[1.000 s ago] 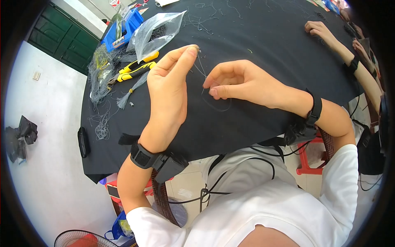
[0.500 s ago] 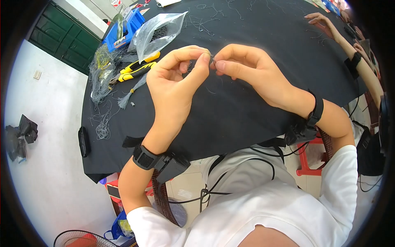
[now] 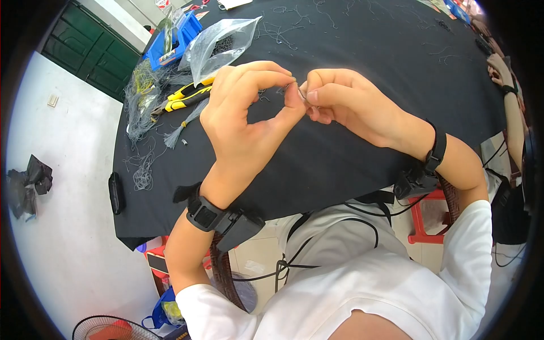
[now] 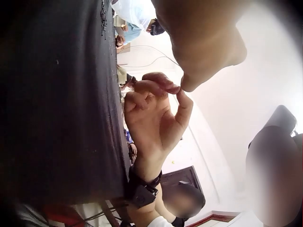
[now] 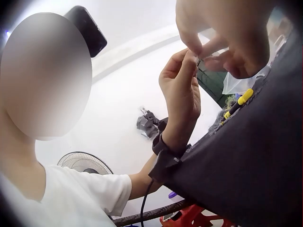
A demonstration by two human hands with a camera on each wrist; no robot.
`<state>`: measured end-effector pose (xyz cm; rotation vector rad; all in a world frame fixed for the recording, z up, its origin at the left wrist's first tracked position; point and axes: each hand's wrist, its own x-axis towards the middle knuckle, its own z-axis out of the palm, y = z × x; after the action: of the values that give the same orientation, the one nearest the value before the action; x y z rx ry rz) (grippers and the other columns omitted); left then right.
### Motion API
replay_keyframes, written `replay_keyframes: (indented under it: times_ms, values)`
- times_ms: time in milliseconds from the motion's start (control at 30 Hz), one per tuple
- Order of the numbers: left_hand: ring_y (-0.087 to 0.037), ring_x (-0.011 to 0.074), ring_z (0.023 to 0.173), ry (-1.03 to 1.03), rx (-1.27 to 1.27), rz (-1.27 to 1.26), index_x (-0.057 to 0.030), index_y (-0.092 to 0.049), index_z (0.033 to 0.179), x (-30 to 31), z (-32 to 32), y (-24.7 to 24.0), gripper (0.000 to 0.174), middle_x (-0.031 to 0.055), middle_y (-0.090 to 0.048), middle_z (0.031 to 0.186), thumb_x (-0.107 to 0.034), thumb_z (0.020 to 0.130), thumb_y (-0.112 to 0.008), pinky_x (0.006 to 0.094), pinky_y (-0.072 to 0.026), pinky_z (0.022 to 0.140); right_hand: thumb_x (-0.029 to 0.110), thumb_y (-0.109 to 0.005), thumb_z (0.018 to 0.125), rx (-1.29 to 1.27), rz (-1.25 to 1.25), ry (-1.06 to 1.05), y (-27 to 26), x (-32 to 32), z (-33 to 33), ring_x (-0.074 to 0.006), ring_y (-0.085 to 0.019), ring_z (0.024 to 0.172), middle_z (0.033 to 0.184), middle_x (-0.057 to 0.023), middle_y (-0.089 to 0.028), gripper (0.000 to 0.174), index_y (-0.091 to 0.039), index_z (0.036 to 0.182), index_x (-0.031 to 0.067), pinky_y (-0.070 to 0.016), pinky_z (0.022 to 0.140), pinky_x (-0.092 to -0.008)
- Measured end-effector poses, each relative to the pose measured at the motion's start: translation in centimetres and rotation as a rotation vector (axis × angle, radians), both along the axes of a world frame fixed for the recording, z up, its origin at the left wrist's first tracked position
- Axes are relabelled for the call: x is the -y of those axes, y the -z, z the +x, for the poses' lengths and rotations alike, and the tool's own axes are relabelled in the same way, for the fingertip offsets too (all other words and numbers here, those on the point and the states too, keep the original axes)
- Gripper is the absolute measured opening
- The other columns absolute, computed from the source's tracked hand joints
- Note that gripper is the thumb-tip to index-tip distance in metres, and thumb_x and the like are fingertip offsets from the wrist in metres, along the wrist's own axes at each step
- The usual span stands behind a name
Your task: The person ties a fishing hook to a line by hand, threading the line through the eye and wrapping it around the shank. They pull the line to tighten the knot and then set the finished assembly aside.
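Note:
My left hand (image 3: 241, 122) is raised over the black cloth, thumb and forefinger meeting in a ring at a small, thin, dark piece (image 3: 302, 95). From the other side my right hand (image 3: 360, 107) pinches at the same spot, its remaining fingers curled under. The piece is mostly hidden by the fingertips, and I cannot tell its exact kind. In the left wrist view the right hand (image 4: 151, 118) faces the camera, its thumb touching the left fingertips. The right wrist view shows the left hand (image 5: 182, 92) upright, fingertips against the right ones.
Yellow-and-black pliers (image 3: 184, 101) lie left of my hands, near a tied bundle of grey strands (image 3: 192, 118) and a loose tangle (image 3: 143, 174). Behind are a clear plastic bag (image 3: 245, 37) and a blue bin (image 3: 184, 35). Another person's hand (image 3: 500, 71) is at the far right.
My hands were apart with a thin grey line between them; the right moved up to meet the left's fingertips. Both then shifted slightly right. The other person's hand drew back toward the table's right edge.

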<state>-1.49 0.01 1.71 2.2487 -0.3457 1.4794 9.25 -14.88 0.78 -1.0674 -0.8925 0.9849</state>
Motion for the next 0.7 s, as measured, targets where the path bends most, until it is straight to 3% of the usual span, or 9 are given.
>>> replay_keyframes:
  times_ms: [367, 700]
  values:
    - [-0.053, 0.0127, 0.065, -0.117, 0.014, -0.096, -0.0077, -0.062, 0.075, -1.2, 0.2, -0.2, 0.017, 0.0006, -0.064, 0.079, 0.000, 0.062, -0.071, 0.0238, -0.0391, 0.053, 0.019, -0.056, 0.084, 0.047, -0.093, 0.044, -0.3, -0.1, -0.5, -0.0076, -0.049, 0.072, 0.081, -0.0018, -0.056, 0.014, -0.057, 0.077, 0.0067, -0.0365, 0.063, -0.0217]
    - [-0.046, 0.0131, 0.063, -0.454, 0.193, -0.088, -0.0060, -0.064, 0.075, -8.6, 0.1, -1.5, 0.012, 0.0005, -0.064, 0.078, -0.005, 0.065, -0.070, 0.0255, -0.0405, 0.059, 0.021, -0.058, 0.082, 0.081, -0.224, 0.025, -0.2, 0.0, -0.3, -0.0075, -0.051, 0.070, 0.081, -0.0032, -0.059, 0.017, -0.058, 0.075, 0.0058, -0.0369, 0.062, -0.0211]
